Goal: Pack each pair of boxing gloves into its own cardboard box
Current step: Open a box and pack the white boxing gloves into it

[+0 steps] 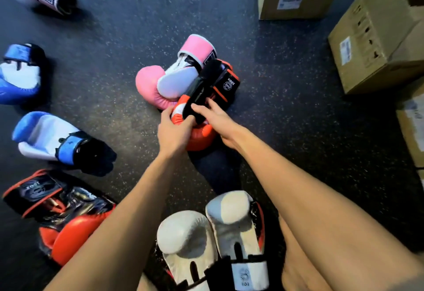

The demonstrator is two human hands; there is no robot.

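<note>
Cardboard boxes [378, 38] hide their contents; left hand [174, 131] and right hand [218, 120] curl fingers round the orange-black glove [226, 84].

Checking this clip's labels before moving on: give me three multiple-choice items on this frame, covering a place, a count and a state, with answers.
1. Where do the cardboard boxes stand? A. right side of the view B. left side C. between the arms
2. How many blue-and-white gloves lie on the floor? A. one B. two C. four
3. What are the left hand and right hand doing? A. resting flat on the floor B. lifting a box C. gripping the central orange-and-black glove
Answers: 1 A, every box sits at the right; 2 B, both lie at the left; 3 C, fingers of both hands curl on it.
</note>
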